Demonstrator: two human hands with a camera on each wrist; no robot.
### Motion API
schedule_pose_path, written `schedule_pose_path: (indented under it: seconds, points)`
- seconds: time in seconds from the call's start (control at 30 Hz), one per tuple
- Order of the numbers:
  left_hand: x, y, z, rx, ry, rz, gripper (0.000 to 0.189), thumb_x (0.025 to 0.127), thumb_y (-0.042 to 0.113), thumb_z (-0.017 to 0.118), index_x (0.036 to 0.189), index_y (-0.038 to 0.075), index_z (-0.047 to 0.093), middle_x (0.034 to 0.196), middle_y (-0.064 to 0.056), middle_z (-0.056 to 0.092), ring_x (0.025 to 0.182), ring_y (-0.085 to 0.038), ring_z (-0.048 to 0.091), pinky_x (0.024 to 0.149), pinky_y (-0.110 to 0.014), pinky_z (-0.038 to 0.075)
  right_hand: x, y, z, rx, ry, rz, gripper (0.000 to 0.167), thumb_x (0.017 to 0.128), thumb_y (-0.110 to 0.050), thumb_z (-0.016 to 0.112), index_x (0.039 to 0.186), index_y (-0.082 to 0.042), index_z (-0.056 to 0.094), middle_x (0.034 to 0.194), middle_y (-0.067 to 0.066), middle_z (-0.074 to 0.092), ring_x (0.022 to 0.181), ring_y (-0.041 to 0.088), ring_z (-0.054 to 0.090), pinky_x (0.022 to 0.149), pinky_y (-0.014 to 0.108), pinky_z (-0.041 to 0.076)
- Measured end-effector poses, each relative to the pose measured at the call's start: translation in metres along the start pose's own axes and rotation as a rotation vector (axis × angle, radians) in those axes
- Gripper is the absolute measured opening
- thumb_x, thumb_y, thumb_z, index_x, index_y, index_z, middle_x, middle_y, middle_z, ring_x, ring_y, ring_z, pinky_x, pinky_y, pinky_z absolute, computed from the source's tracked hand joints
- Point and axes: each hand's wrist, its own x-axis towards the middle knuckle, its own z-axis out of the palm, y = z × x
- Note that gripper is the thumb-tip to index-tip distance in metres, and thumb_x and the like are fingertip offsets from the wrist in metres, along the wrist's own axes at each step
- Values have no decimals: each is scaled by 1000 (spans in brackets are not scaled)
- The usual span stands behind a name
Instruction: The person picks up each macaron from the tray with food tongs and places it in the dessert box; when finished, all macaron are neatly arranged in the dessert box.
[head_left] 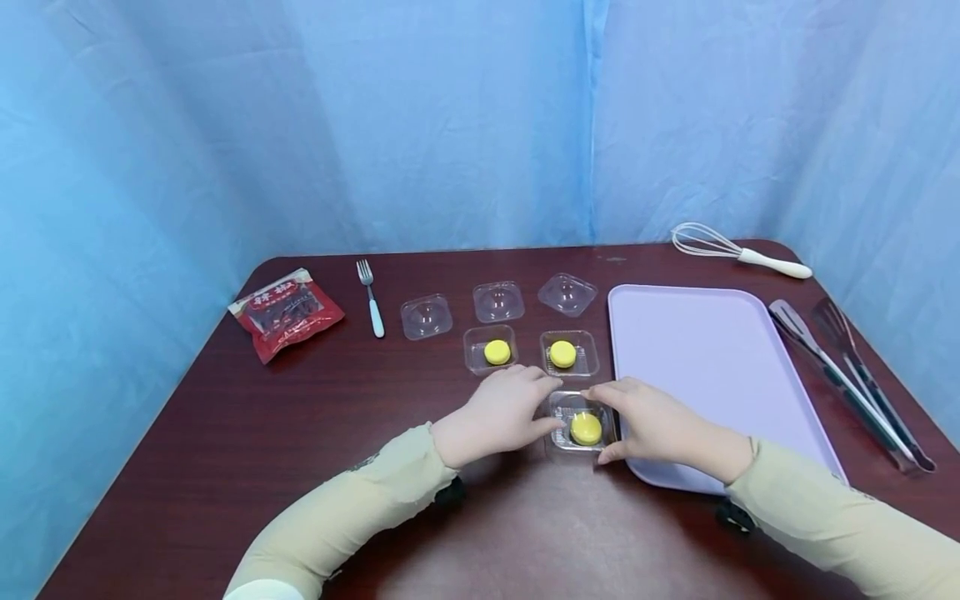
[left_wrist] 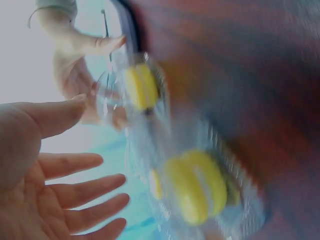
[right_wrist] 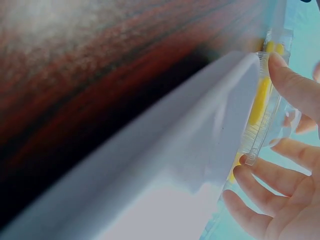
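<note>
In the head view a clear plastic box (head_left: 558, 410) with a yellow macaron (head_left: 586, 429) in it sits between the two hands. My right hand (head_left: 660, 422) holds a clear domed lid (right_wrist: 286, 125) over this box, thumb on the near side and fingers on the far side. My left hand (head_left: 504, 414) is at the box's left side, its fingers spread and relaxed in the left wrist view. Behind them stand two more open boxes, the left one (head_left: 475, 360) and the right one (head_left: 589, 360), each with a yellow macaron.
Three clear lids (head_left: 426, 317) lie in a row farther back. Right of the boxes is a lilac tray (head_left: 705, 358), with tongs (head_left: 847, 379) and a dark spatula (head_left: 862, 358) beyond it. A whisk (head_left: 738, 252), a fork (head_left: 372, 304) and a red snack packet (head_left: 287, 313) lie around the back.
</note>
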Motion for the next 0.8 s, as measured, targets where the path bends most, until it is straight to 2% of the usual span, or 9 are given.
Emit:
schedule_pose_path:
  seconds: [0.1, 0.23, 0.4, 0.6, 0.8]
  points:
    - [-4, -11, -4, -70, 83, -11, 44, 88, 39, 65, 122, 11, 63, 114, -3, 65, 104, -16, 62, 88, -31, 50, 0, 0, 1, 5, 2, -3, 70, 61, -37, 87, 114, 1, 61, 108, 12, 66, 99, 31, 61, 86, 45, 50]
    - [-10, -30, -6, -115, 182, -38, 39, 88, 33, 65, 118, 9, 64, 111, -4, 65, 101, -18, 62, 86, -34, 51, 0, 0, 1, 5, 0, 2, 71, 61, -38, 86, 114, 1, 60, 109, 13, 66, 101, 32, 61, 87, 46, 49]
    - [-16, -54, -8, -161, 263, -87, 32, 87, 26, 67, 112, 6, 65, 108, -7, 64, 100, -21, 61, 87, -36, 50, 0, 0, 0, -2, -4, 11, 71, 61, -38, 86, 114, 1, 60, 109, 13, 65, 102, 32, 60, 88, 46, 49]
    - [-21, -81, -9, -154, 293, -161, 33, 86, 21, 68, 115, 5, 64, 112, -10, 63, 104, -25, 61, 89, -39, 49, 0, 0, 0, -6, -7, 10, 70, 61, -37, 86, 114, 1, 60, 109, 12, 66, 101, 32, 61, 88, 46, 49]
    - [-23, -104, -5, -128, 256, -234, 39, 88, 24, 67, 122, 5, 61, 117, -12, 60, 107, -26, 59, 90, -40, 50, 0, 0, 0, -3, -3, 5, 70, 61, -38, 86, 115, 0, 60, 109, 12, 66, 101, 32, 61, 88, 45, 49]
